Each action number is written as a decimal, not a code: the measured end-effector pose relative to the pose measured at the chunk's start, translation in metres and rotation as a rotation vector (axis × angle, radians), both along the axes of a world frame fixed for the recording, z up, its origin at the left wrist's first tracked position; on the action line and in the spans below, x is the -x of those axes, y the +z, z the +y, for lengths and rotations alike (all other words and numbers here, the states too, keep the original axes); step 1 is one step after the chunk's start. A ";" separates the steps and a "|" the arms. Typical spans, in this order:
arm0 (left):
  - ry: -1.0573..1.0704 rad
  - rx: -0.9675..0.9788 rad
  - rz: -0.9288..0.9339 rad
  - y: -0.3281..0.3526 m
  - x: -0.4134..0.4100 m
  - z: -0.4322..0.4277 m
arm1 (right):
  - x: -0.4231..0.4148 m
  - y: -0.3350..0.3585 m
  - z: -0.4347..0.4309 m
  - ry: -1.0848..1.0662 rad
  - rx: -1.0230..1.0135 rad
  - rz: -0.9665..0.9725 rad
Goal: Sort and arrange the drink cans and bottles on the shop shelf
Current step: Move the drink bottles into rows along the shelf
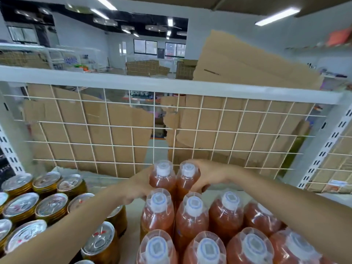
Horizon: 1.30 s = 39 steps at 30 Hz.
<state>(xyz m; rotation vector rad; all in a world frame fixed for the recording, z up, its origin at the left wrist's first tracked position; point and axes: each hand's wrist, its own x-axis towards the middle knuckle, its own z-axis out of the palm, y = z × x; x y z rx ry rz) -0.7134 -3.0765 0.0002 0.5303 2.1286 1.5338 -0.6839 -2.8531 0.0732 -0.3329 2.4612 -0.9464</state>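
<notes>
Ten bottles [192, 223], perhaps twelve cans [51, 203]

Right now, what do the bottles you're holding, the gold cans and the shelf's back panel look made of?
The held bottles look like clear glossy plastic: reddish drink shows through. The cans look metal, with shiny silver pull-tab lids and gold sides. The back panel looks like a white-coated wire grid, likely metal.

Cans [51, 206] stand left on the shelf [132, 216], bottles [225, 212] right. The two rearmost bottles [163, 180] stand side by side between the left hand [140, 188] and right hand [210, 175]. Behind them is a grid [106, 123], with cardboard [122, 134] behind it.
</notes>
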 end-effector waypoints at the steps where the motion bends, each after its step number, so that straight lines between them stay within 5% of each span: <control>1: 0.038 0.004 -0.007 -0.002 0.001 0.001 | -0.001 0.002 0.001 0.005 -0.001 -0.031; 4: -0.155 0.126 -0.122 0.024 -0.010 -0.001 | -0.006 0.010 0.002 -0.009 0.005 -0.136; 10: -0.196 0.226 -0.114 0.049 -0.026 -0.005 | -0.019 0.009 0.002 -0.048 0.021 -0.180; 20: -0.002 0.145 -0.038 0.046 -0.052 -0.002 | -0.040 0.015 -0.003 -0.122 -0.292 0.240; 27: 0.338 0.069 0.354 0.068 -0.084 -0.007 | -0.106 0.036 0.013 -0.218 -0.449 0.705; 34: 0.288 0.363 1.001 0.077 -0.177 0.026 | -0.208 0.026 0.070 -0.351 -0.385 1.064; 39: 0.239 0.439 1.092 0.057 -0.238 0.069 | -0.303 0.003 0.132 -0.532 -0.434 1.106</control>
